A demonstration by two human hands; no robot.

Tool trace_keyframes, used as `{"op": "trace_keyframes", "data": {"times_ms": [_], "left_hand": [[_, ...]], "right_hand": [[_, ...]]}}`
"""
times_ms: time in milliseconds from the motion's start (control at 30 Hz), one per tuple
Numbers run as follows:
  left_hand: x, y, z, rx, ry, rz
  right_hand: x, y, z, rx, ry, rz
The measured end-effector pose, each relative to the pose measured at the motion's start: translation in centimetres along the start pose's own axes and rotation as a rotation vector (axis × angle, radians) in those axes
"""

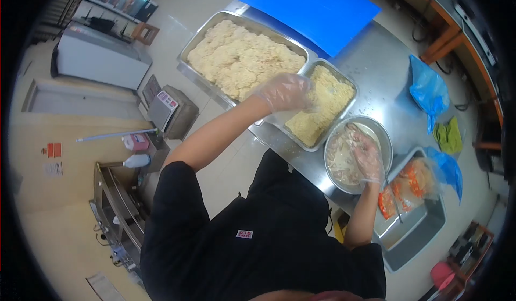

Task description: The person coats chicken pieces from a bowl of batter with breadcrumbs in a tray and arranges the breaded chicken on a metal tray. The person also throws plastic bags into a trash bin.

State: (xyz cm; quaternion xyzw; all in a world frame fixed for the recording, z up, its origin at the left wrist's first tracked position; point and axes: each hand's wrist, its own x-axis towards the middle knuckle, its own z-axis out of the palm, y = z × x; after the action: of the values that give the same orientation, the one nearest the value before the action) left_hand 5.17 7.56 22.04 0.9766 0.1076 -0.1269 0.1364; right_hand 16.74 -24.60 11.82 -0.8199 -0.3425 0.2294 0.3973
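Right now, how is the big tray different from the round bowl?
The big tray has four straight sides, but the bowl is round. The tray is wider across. It's heaped with pale, crumbly stuff, while the bowl holds a wet, milky mix with the right hand in it. Both look like shiny metal.

the fingertips of the left hand (285,92) are blurred over the small tray (353,92), and whether they hold anything cannot be told. the fingers of the right hand (368,158) are partly lost among the pale contents of the round bowl (388,139). the blue board (312,13) covers part of the desk (384,48) and is cut off at the top edge. print on the orange packets (413,181) and shirt label (244,234) is too small to read
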Motion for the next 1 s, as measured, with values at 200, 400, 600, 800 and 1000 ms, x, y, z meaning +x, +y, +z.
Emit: {"op": "trace_keyframes", "data": {"times_ms": [200, 400, 600, 800, 1000], "left_hand": [[0.0, -6.0, -7.1, 0.068, 0.176, -0.165], [3.0, -18.1, -11.1, 0.170, 0.335, -0.338], [7.4, -25.2, -6.4, 0.367, 0.376, -0.455], [9.3, -27.4, 1.9, -0.040, 0.580, -0.578], [13.1, -34.9, 7.8, 0.588, 0.391, -0.469]], "right_hand": [[0.0, -1.6, -0.4, 0.020, 0.016, 0.089], [0.3, -1.8, -0.4, 0.076, -0.010, 0.170], [0.5, -1.0, -0.1, 0.128, -0.022, 0.178], [-0.1, -1.8, -0.7, 0.098, -0.004, 0.216], [-1.2, -3.7, -1.6, -0.096, -0.011, 0.288]]}}
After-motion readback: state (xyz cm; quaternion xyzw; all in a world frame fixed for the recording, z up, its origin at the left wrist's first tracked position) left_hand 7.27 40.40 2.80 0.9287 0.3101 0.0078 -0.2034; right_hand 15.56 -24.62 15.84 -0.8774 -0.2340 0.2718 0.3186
